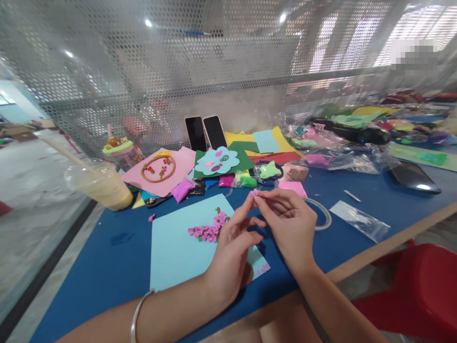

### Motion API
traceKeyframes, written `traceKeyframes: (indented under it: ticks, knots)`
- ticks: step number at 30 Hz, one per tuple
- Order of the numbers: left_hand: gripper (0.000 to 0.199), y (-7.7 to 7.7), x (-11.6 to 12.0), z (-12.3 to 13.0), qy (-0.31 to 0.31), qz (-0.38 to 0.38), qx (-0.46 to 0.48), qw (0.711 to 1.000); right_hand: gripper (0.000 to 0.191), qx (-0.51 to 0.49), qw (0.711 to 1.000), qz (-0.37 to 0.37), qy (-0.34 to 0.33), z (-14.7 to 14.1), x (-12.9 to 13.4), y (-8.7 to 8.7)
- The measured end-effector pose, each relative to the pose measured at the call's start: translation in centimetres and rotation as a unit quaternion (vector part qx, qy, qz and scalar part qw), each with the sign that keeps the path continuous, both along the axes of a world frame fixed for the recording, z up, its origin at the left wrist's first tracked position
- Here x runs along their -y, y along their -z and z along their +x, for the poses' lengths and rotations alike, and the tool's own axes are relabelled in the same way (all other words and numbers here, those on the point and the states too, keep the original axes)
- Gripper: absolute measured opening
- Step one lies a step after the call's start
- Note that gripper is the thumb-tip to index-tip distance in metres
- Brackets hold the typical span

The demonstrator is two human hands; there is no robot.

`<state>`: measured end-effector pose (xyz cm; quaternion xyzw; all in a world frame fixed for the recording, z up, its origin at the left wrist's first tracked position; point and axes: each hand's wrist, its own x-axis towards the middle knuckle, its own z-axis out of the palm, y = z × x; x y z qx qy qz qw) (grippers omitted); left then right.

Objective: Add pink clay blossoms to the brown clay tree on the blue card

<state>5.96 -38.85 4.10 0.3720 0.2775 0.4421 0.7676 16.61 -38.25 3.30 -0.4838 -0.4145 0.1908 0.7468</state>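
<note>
A tiny piece of pink clay (254,193) is pinched between the fingertips of both my hands, above the right edge of the light blue sheet (174,257). My left hand (235,243) has its index finger and thumb side bent, with the other fingers curled loosely. My right hand (291,221) meets it from the right, thumb and index finger together on the clay. On the sheet lies a branch of pink clay flowers (210,230) with small green leaves. Smaller pink bits (263,268) sit at its lower right corner, beside a brown shape partly hidden by my left hand.
A tilted plastic cup (103,188) stands at the left. Two phones (195,133) lean at the back near clay packets (183,189) and coloured sheets. A tape roll (326,216), a clear bag (359,220) and a dark phone (412,177) lie right. A red stool (424,286) is beside the table.
</note>
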Motion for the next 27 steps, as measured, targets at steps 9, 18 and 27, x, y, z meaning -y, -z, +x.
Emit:
traceKeyframes:
  ticks: [9, 18, 27]
  knots:
    - [0.055, -0.6, -0.4, -0.2, -0.061, 0.043, -0.077, 0.994, 0.016, -0.029, 0.999, -0.006, 0.014, 0.4, -0.1, 0.0]
    - [0.033, -1.0, -2.6, -0.6, -0.117, 0.115, -0.162, 0.973, 0.022, -0.077, 0.997, 0.004, -0.004, 1.2, -0.3, 0.7]
    - [0.017, -0.8, -7.5, -0.9, -0.006, 0.434, -0.438, 0.787, 0.022, -0.047, 0.998, 0.04, -0.03, 4.8, -3.4, 0.1]
